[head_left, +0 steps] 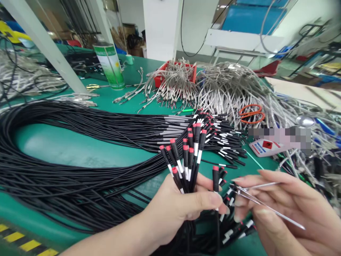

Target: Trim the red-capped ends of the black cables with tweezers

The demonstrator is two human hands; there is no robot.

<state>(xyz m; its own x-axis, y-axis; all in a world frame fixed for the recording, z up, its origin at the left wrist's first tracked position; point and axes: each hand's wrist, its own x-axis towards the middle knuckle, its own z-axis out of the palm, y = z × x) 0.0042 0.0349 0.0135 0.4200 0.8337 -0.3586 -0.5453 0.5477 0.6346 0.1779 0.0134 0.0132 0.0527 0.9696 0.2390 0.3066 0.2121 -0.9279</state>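
Note:
My left hand [174, 206] grips a bunch of black cables with red-capped connector ends [186, 158] that stand up out of the fist. One more red-tipped connector [215, 177] sticks up between its thumb and fingers. My right hand [287, 209] holds thin metal tweezers [262, 202], their tips close to that single connector. More connectors with white bands [237, 227] lie under both hands.
A large loop of black cables [66, 167] covers the green table [64, 145]. Behind lie grey cable heaps [229, 85], a red bin [160, 80], orange-handled scissors [252, 113], a green-and-white can [110, 65], a white bottle [262, 147] and a white post [45, 44].

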